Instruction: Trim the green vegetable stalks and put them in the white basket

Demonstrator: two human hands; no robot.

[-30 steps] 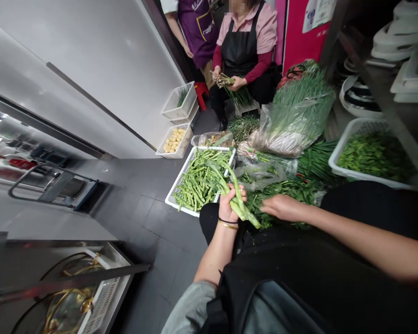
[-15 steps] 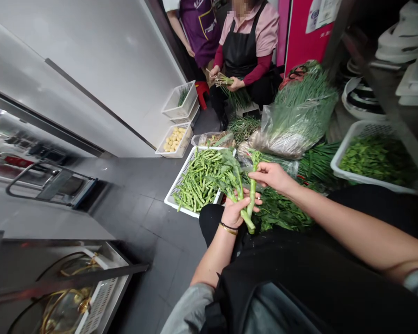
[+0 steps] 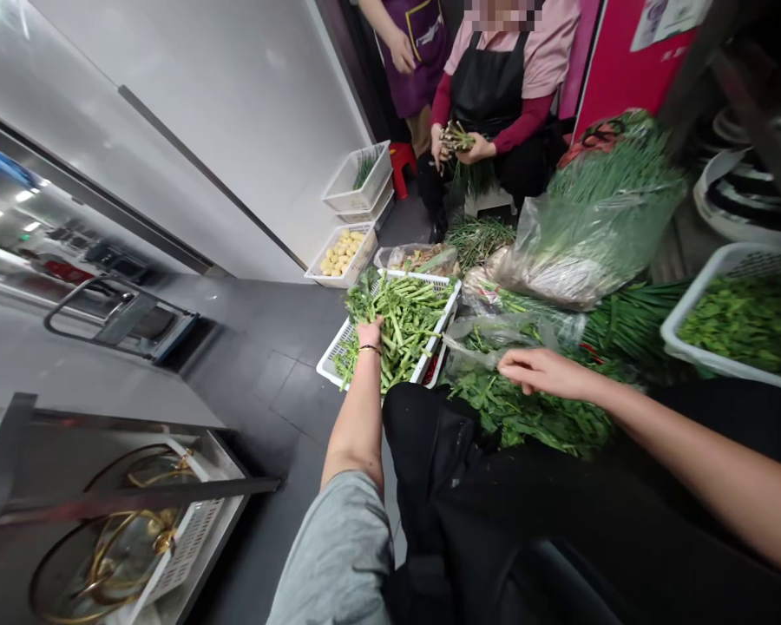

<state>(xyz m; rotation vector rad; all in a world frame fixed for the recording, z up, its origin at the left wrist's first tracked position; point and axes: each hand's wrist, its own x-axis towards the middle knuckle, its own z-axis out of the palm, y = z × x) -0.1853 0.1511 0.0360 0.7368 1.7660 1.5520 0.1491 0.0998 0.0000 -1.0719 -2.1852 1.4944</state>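
Observation:
My left hand (image 3: 369, 334) reaches out into a white basket (image 3: 331, 369) full of trimmed green stalks (image 3: 407, 325). Its fingers are closed round a leafy bunch of green stalks (image 3: 359, 301) that rests on the heap. My right hand (image 3: 537, 371) hovers over a pile of leafy greens (image 3: 534, 421) beside my lap. Its fingers are loosely stretched and hold nothing. My dark apron fills the lower right.
A seated person in a black apron (image 3: 488, 87) holds a bundle of stalks (image 3: 456, 137); another person stands behind. Around are a basket of yellow pieces (image 3: 342, 252), a bagged bunch of chives (image 3: 592, 221), a white basket of greens (image 3: 738, 325), a trolley (image 3: 123, 317) and a steel tub (image 3: 130, 538).
My left hand has carried its bunch of stalks from my lap forward into the white basket. My right hand has let go of its single stalk and dropped lower, empty.

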